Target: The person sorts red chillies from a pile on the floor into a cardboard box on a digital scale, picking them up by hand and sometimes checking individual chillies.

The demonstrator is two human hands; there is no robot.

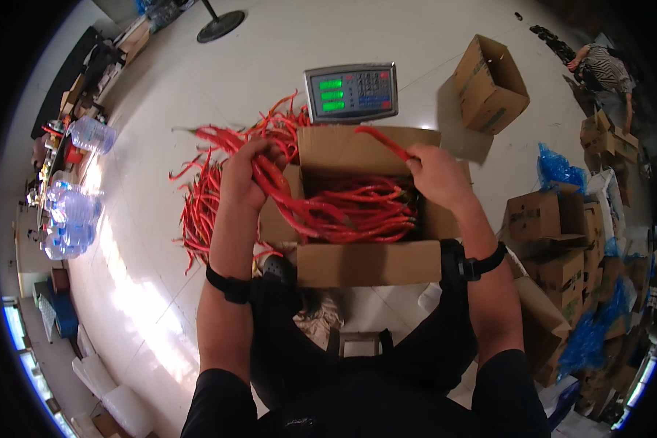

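Observation:
My left hand point(248, 175) is closed round a bunch of long red chillies point(276, 188), held over the left side of an open cardboard box point(369, 264). My right hand point(431, 175) pinches a single long red chilli point(379, 139) at one end, above the box's right side. Inside the box lies a layer of red chillies point(358, 208), mostly crosswise, with its flaps standing out. A loose pile of red chillies point(197, 219) spreads to the left of and behind the box, partly hidden by my left arm.
A digital scale point(372, 91) stands beyond the box. An upright open carton point(489, 91) is at back right; stacked cartons point(555, 277) and blue plastic point(558, 164) line the right. Water bottles point(73, 219) line the left. Another person point(602, 73) bends at far right.

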